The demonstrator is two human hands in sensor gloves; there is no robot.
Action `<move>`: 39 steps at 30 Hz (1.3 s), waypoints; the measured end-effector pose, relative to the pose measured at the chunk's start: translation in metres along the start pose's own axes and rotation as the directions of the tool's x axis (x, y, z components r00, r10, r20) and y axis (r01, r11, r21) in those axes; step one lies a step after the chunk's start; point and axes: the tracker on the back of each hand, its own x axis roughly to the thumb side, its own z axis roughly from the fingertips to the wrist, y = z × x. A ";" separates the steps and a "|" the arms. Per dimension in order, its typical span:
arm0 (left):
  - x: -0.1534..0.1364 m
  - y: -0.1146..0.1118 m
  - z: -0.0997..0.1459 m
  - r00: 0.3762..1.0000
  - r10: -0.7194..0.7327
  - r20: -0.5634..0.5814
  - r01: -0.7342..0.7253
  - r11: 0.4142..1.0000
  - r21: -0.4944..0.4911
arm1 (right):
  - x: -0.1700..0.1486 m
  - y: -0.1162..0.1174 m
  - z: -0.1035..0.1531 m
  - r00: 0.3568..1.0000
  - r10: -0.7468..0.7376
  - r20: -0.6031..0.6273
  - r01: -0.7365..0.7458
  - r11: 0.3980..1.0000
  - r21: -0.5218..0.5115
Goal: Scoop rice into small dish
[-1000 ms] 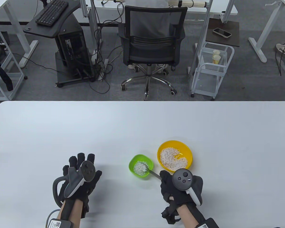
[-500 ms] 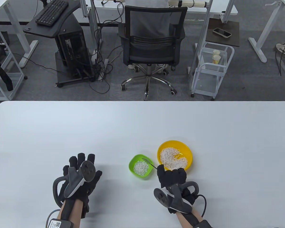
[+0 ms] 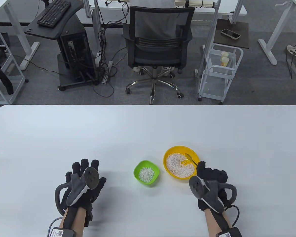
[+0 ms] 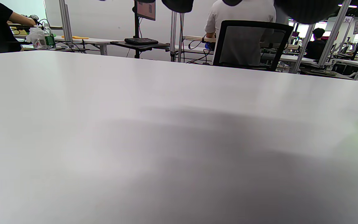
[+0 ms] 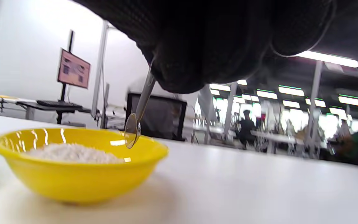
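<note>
The small green dish (image 3: 146, 173) is sitting on the white table (image 3: 148, 128) with a little heap of rice (image 3: 146, 174) in it, and just to its right the yellow bowl (image 3: 181, 161) is holding the bigger pile of rice (image 3: 177, 165), with a bare patch scooped out on the right side. The spoon (image 3: 191, 159) is hanging over that bare patch, bowl end pointing down and looking empty in the right wrist view (image 5: 133, 130), just above the yellow rim. The right hand (image 3: 211, 182) is doing the holding: its grip is pinching the spoon's handle between curled fingers, and it's sitting right at the near-right edge of the yellow bowl, so the green dish is off to its left with the yellow bowl's corner in between. The left hand (image 3: 82, 184) is lying flat on the table well to the left of the green dish, fingers spread and holding nothing. Beyond the table's far edge an office chair (image 3: 157, 47) is standing.
</note>
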 end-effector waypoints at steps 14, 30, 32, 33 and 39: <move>0.000 0.001 0.000 1.000 0.004 0.007 -0.004 1.000 0.001 | -0.004 0.002 -0.002 0.989 -0.141 -0.052 0.147 0.978 0.149; 0.001 0.000 0.000 1.000 0.001 0.007 -0.001 1.000 -0.006 | -0.034 0.057 -0.005 0.545 -0.686 -0.481 0.826 0.537 0.170; 0.001 0.001 0.000 1.000 -0.004 0.004 0.004 1.000 -0.008 | -0.034 0.060 -0.004 0.498 -0.702 -0.510 0.856 0.492 0.159; 0.001 0.001 0.001 1.000 -0.001 0.004 0.002 1.000 -0.008 | -0.035 0.061 -0.004 0.482 -0.705 -0.520 0.866 0.475 0.157; 0.001 0.001 0.002 1.000 0.002 0.007 -0.002 1.000 -0.009 | -0.039 0.061 -0.003 0.434 -0.711 -0.554 0.887 0.445 0.123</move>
